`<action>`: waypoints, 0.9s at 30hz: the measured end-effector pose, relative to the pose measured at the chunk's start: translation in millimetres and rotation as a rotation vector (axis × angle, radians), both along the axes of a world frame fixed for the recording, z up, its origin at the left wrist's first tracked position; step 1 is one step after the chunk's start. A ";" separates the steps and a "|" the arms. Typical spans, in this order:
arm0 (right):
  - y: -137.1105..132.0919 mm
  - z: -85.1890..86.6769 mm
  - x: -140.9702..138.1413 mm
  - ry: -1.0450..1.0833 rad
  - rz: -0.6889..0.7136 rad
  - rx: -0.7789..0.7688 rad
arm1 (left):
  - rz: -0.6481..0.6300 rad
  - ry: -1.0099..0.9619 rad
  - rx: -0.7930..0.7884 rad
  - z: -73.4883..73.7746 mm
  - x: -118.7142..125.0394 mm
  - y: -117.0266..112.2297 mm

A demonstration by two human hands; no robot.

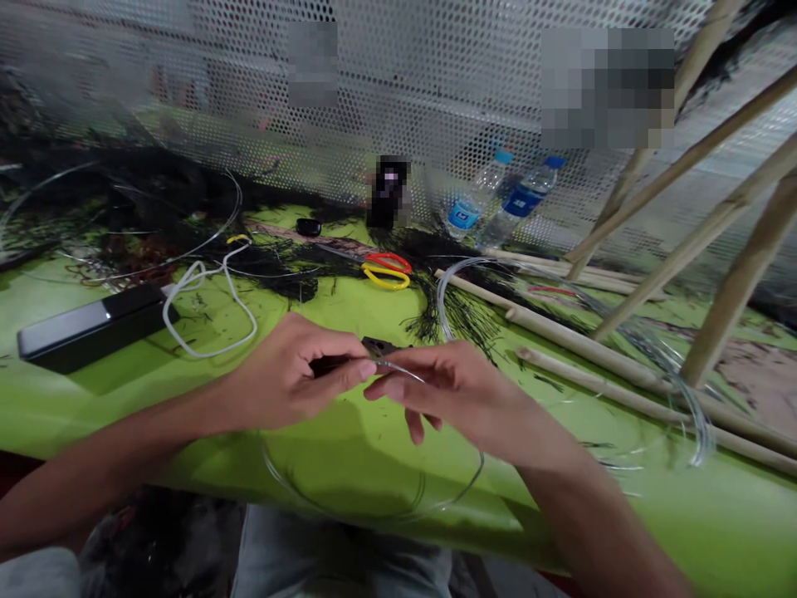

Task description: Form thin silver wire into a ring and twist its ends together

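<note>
My left hand [292,378] is closed in a pinch on a small dark tool or clip [349,359] above the green table [187,399]. My right hand [454,390] pinches a thin clear wire [398,370] right beside the left fingertips. The wire hangs down in a loop [374,498] below both hands, over my lap. Both hands nearly touch at the centre of the view.
A black power bank [87,328] with a white cable [212,307] lies at left. Red and yellow scissor handles [386,270], black fibre tufts [280,266], two water bottles [498,203], bamboo sticks [623,365] and a coil of clear wire [685,390] sit beyond. A perforated metal screen [404,83] backs the table.
</note>
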State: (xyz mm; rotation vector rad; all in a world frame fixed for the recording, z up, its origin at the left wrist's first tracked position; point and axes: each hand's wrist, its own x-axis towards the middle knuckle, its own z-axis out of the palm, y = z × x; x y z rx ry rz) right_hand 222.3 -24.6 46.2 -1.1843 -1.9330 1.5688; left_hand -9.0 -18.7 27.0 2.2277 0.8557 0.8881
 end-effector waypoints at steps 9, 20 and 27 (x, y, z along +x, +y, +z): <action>-6.4 0.3 -0.1 0.050 -0.211 0.301 | 0.061 0.023 0.107 -1.1 0.0 -4.4; -7.1 -6.4 -4.1 -0.108 -0.018 0.406 | 0.110 0.082 0.150 -4.4 4.0 -5.3; -7.7 -3.7 -0.4 -0.116 -0.018 0.371 | 0.106 0.103 0.134 -5.4 6.0 -3.2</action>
